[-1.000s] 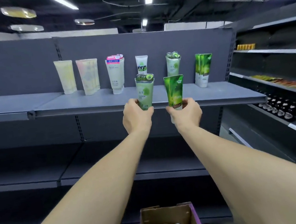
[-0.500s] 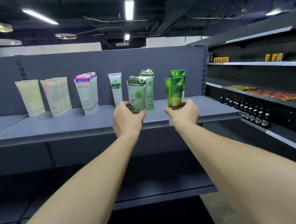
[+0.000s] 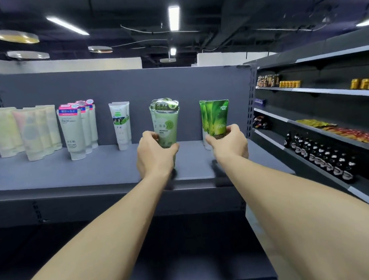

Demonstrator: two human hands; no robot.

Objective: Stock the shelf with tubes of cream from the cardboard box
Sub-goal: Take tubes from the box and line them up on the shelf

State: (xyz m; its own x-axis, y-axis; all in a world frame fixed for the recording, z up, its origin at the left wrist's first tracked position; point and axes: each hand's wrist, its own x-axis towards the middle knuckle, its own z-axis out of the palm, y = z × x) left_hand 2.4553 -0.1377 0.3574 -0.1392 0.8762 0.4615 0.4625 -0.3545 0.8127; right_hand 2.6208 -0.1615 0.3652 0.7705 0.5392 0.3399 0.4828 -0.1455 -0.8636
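While you reach both arms over the front edge of the shelf [image 3: 66, 176], your left hand [image 3: 155, 154] is wrapped around the lower end of a pale green tube [image 3: 166, 128] and your right hand [image 3: 227, 144] is closed on the base of a bright green tube [image 3: 217, 119]. Both tubes stand upright, long axis vertical, flat sealed ends up, toward the shelf's right end. Matching tubes stand right behind each. A white tube [image 3: 121, 124] stands alone to the left, then pink-capped tubes [image 3: 76, 128] and yellow tubes [image 3: 20, 133].
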